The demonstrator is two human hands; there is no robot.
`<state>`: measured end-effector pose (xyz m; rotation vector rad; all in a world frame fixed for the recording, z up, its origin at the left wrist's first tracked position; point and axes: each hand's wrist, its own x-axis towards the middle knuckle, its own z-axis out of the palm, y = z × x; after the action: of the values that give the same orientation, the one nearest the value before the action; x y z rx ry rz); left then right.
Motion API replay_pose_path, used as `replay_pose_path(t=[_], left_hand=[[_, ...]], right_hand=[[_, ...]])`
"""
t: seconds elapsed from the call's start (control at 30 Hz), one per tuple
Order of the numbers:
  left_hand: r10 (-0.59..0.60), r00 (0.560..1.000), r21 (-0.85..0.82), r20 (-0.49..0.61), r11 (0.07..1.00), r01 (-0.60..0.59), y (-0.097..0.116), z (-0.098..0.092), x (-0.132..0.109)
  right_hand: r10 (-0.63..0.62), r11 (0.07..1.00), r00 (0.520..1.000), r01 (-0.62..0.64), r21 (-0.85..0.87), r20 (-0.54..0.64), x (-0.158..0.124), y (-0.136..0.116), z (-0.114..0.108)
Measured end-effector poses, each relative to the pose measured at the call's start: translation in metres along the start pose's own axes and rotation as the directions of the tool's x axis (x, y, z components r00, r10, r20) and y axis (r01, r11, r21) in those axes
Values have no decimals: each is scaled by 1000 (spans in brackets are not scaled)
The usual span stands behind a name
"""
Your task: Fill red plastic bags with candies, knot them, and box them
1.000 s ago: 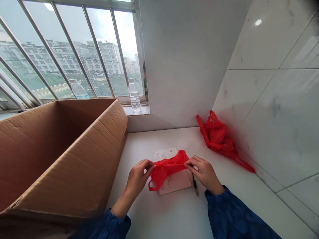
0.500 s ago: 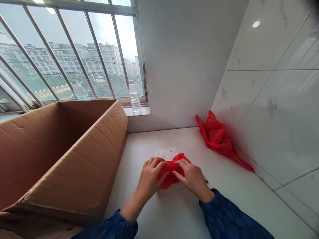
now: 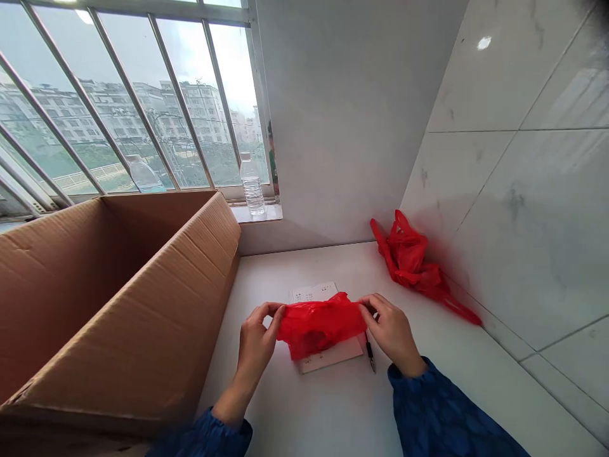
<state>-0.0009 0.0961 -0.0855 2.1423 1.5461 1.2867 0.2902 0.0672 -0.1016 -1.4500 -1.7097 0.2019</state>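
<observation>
A red plastic bag [image 3: 320, 325] is stretched sideways between my two hands. My left hand [image 3: 257, 333] pinches its left end between thumb and fingers. At the other end, my right hand [image 3: 387, 327] pinches the bag the same way. Under the bag lies a white notebook [image 3: 333, 359] with writing on it, and the bag hides its middle. A black pen [image 3: 370, 352] lies at the notebook's right side, its upper end close to the bag.
On the left stands a large open cardboard box [image 3: 143, 311]. Another crumpled red plastic bag [image 3: 412, 260] lies at the back right against the tiled wall [image 3: 514, 209]. A clear water bottle [image 3: 252, 184] stands on the windowsill, with a second bottle [image 3: 144, 174] behind the box.
My hands have moved apart, left and right, and the bunched bag is now spread out between them. More of the notebook and pen shows. The view has shifted slightly.
</observation>
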Motion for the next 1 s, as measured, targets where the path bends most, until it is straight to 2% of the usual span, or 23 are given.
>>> replay_pose_path(t=[0.1,0.2,0.3,0.37,0.4,0.47,0.5,0.57,0.6,0.67,0.77,0.83,0.87,0.93,1.0], left_hand=[[31,999,-37,-11,999,-31,13,-1,-1],[183,981,-11,65,983,-183,36,3,2],[341,912,114,228,921,-373,56,14,6],[402,861,174,311,867,-467,63,22,7],[415,850,184,325,854,-487,64,25,7],[399,870,152,291,878,-454,61,26,5],[356,904,93,236,918,-386,57,24,4],[191,978,-85,87,979,-184,48,17,4],[92,996,-172,19,981,-87,43,13,3],[-55,996,-291,-73,956,32,36,4,4],[-146,987,-463,-70,881,97,34,-7,2],[-168,985,-553,-26,824,125,41,-15,-1],[-151,989,-551,-9,825,121,45,-19,-4],[-52,999,-450,-12,892,41,56,-28,-12],[87,994,-298,-60,949,-101,64,-38,-21]], right_hand=[[-72,997,997,73,27,-13,-2,-13,1],[-189,982,982,189,18,-9,-2,-25,6],[-241,969,969,242,-37,46,-3,-29,14],[-234,969,969,239,-68,82,-3,-29,18],[-221,971,971,227,-72,88,-3,-29,18],[-173,983,983,176,-43,62,-4,-28,16],[-131,991,991,131,-9,26,-4,-27,14],[-17,996,997,24,91,-73,-4,-25,8],[43,989,991,-25,147,-123,-4,-23,5],[138,968,973,-93,234,-186,-4,-20,0],[208,932,957,-131,338,-203,-3,-20,-2],[209,907,959,-118,404,-191,-4,-25,-3],[194,902,964,-104,419,-180,-5,-30,-5],[152,914,978,-85,396,-142,-7,-40,-11],[135,934,983,-85,346,-124,-10,-48,-20]])
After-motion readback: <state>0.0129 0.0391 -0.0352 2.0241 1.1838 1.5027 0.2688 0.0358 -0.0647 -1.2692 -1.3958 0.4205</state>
